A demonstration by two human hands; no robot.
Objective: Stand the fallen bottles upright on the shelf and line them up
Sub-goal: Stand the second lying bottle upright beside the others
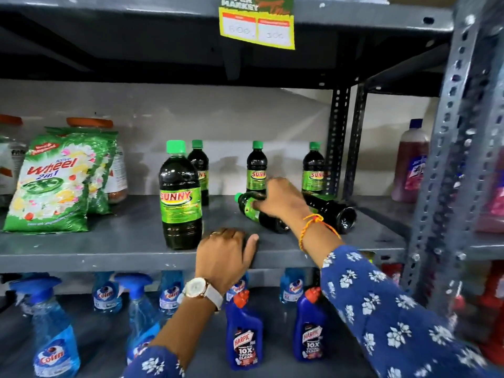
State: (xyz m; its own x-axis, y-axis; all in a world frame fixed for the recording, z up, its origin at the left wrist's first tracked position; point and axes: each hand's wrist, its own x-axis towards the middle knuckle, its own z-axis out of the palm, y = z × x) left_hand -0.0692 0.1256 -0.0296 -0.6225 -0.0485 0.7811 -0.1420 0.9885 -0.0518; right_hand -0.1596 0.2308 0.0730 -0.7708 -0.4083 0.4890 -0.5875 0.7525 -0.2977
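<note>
Dark bottles with green caps and green "Sunny" labels stand on the grey middle shelf (109,241). One upright bottle (180,197) is near the front, with another (200,170) behind it. Two more upright bottles (256,170) (313,170) stand at the back. A fallen bottle (249,207) lies on its side, cap pointing left, and my right hand (281,199) closes over its middle. A second fallen bottle (334,211) lies behind my wrist, base toward me. My left hand (225,255) rests on the shelf's front edge, holding nothing.
Green Wheel detergent packs (54,184) lean at the shelf's left. A pink bottle (410,165) stands beyond the slotted uprights (447,159) at right. Blue Colin spray bottles (51,336) and Harpic bottles (244,331) fill the shelf below. A yellow price tag (257,23) hangs above.
</note>
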